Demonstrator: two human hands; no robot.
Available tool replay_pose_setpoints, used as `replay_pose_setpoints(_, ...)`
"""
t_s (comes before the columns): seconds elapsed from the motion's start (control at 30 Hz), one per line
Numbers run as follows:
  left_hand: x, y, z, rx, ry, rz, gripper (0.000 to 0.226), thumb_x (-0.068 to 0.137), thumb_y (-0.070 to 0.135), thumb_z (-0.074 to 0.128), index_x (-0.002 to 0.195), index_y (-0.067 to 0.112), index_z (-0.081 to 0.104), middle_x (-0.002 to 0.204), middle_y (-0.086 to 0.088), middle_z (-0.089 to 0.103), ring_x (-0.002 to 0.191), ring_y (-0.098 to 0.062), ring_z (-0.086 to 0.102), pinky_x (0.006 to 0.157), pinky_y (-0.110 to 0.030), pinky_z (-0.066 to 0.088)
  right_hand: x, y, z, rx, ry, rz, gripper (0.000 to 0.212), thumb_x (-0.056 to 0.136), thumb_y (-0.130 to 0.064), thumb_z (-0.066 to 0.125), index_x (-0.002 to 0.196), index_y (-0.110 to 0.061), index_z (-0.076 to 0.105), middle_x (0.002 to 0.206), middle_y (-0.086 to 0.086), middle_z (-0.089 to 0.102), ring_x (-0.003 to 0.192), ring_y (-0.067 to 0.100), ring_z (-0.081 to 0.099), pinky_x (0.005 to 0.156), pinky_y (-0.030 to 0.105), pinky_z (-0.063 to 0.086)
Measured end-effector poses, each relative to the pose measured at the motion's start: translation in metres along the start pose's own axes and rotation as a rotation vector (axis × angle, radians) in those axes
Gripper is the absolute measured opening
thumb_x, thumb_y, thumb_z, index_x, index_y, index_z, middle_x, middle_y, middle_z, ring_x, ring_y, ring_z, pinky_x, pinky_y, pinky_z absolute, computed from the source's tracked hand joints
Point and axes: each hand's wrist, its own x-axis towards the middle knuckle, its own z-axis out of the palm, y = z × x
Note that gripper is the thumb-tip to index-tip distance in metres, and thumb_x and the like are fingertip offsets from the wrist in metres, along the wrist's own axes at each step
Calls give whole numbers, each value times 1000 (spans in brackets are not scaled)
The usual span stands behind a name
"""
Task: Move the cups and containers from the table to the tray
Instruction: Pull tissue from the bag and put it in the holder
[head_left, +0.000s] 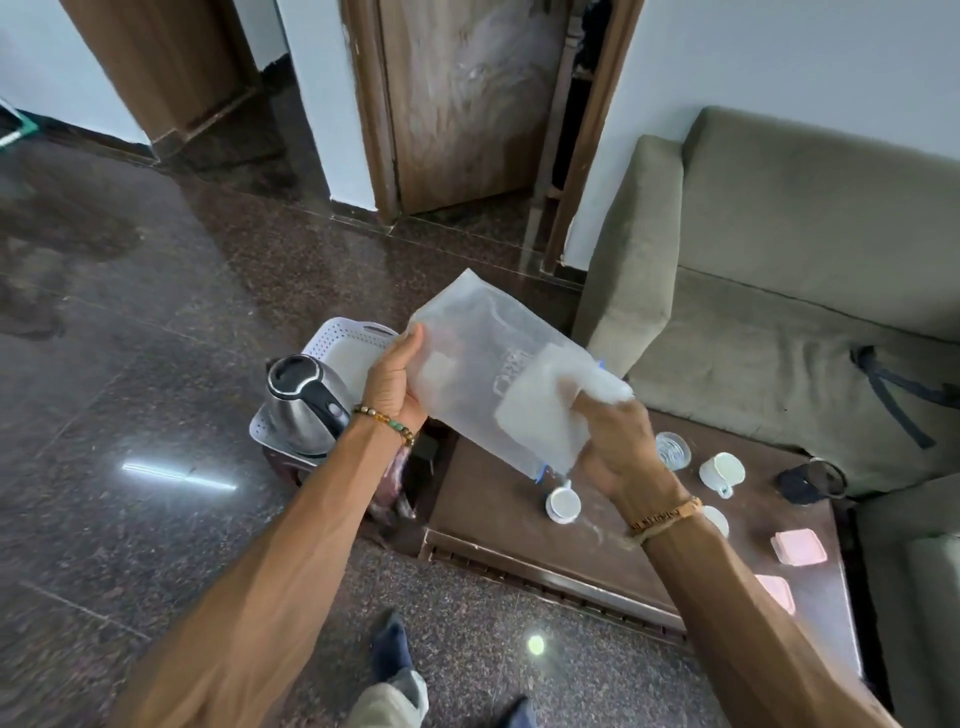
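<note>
Both my hands hold a large translucent plastic container (483, 364), tilted in the air above the left end of the brown table (498, 514). My left hand (392, 382) grips its left edge and my right hand (610, 447) grips its lower right end. The white perforated tray (332, 338) sits to the left, partly hidden by a steel kettle (304, 402) that stands on it. On the table rest a white cup (562, 503), a second white cup (722, 472), a glass (672, 449) and two pink lidded containers (798, 546), (776, 592). Another cup is mostly hidden behind my right wrist.
A grey-green sofa (779, 291) borders the table at the back and right. A dark object with a ring (810, 480) lies at the table's far right. Dark polished floor (130, 364) spreads to the left. My feet (392, 649) show below.
</note>
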Motion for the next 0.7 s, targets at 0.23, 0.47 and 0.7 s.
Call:
replay_pose_setpoints(0.23, 40, 83, -31, 24, -45, 101, 41, 89, 35, 63, 121, 10, 59, 123, -15, 59, 114, -32, 58, 92, -53, 50, -1, -15, 12, 297, -357, -109, 49, 106, -27, 32, 96, -9, 77, 91, 9, 75, 76, 16, 71, 69, 29, 59)
replay_pose_setpoints(0.47, 79, 109, -26, 56, -113, 97, 34, 93, 36, 61, 114, 9, 66, 117, -13, 66, 109, -30, 64, 88, -48, 54, 32, 30, 55, 120, -310, 50, 51, 83, -21, 72, 129, -3, 58, 109, 11, 70, 93, 25, 70, 73, 41, 59)
replay_pose_setpoints(0.7, 112, 101, -36, 61, -122, 56, 37, 94, 37, 61, 119, 11, 64, 119, -11, 66, 112, -30, 62, 97, -53, 49, 104, 31, 92, 50, -205, 192, 46, 82, -23, 81, 125, -14, 67, 118, 17, 70, 103, 32, 70, 76, 48, 57)
